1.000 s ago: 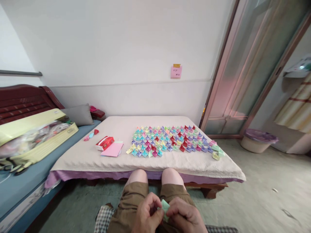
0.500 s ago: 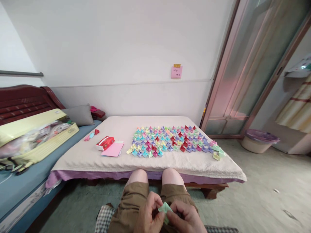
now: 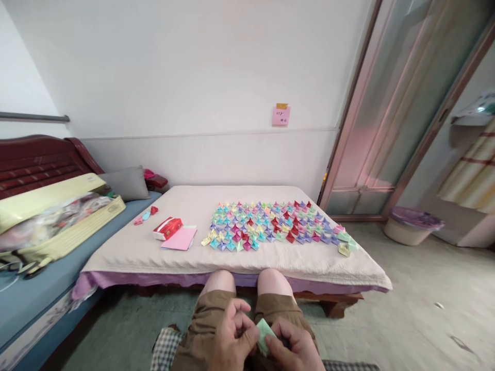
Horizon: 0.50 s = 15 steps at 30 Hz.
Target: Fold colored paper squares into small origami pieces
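Low over my lap, a small folded piece of light green paper [image 3: 264, 336] is between my two hands. My right hand [image 3: 292, 346] pinches its right side between thumb and fingers. At its left edge is my left hand [image 3: 234, 337], the thumb against the paper and the index finger raised and curled away. In front of my knees, rows of small folded paper pieces [image 3: 251, 226] in many colours cover the middle and right of the cloth-covered table [image 3: 143, 257]. A few pale green and yellow folded pieces [image 3: 347, 242] lie at the right end.
Left on the table are a red and white packet [image 3: 167, 228], pink paper sheets [image 3: 180, 238] and small deflated balloon-like pieces [image 3: 146, 215]. An open yellow case [image 3: 77, 221] lies on the blue seat at left. A bin [image 3: 414, 226] stands on the floor at right.
My left index finger has lifted off the paper's top, and the left hand has shifted slightly left. The green paper now looks flatter and narrower, still pinched by my right hand.
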Each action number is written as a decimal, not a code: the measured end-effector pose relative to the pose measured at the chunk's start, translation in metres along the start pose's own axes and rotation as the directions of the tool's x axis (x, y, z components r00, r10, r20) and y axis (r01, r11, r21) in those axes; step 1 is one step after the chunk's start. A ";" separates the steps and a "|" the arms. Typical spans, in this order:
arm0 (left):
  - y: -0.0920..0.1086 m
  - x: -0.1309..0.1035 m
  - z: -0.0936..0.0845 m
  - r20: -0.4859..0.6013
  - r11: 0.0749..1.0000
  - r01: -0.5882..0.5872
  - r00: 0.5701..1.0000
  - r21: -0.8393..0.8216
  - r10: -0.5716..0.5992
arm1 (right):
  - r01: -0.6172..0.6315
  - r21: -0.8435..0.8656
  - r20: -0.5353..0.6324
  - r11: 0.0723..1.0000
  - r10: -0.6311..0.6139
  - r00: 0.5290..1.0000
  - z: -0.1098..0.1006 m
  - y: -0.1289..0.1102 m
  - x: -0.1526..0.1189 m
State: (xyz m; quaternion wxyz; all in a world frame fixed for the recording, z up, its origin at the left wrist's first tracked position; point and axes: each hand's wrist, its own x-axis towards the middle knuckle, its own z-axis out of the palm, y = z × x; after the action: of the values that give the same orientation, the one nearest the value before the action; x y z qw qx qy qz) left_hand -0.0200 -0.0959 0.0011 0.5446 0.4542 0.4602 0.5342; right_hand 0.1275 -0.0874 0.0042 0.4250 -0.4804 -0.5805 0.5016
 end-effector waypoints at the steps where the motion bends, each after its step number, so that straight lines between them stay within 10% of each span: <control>1: -0.001 0.000 0.001 0.004 1.000 -0.009 1.000 0.015 0.009 | -0.004 0.002 0.002 1.000 0.004 1.000 -0.001 0.000 0.000; 9: -0.024 -0.003 0.001 0.034 0.958 -0.199 0.980 0.208 0.196 | 0.004 -0.069 0.101 0.998 0.003 0.995 -0.004 0.005 0.000; 15: -0.022 -0.002 0.004 0.050 0.990 -0.133 0.990 0.043 0.131 | -0.022 0.051 0.071 0.998 0.018 0.997 -0.001 0.007 0.001</control>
State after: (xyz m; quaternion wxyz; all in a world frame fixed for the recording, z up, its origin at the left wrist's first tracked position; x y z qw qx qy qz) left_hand -0.0126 -0.0978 -0.0197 0.5081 0.5086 0.4285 0.5473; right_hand 0.1296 -0.0857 -0.0028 0.4116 -0.4571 -0.5771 0.5372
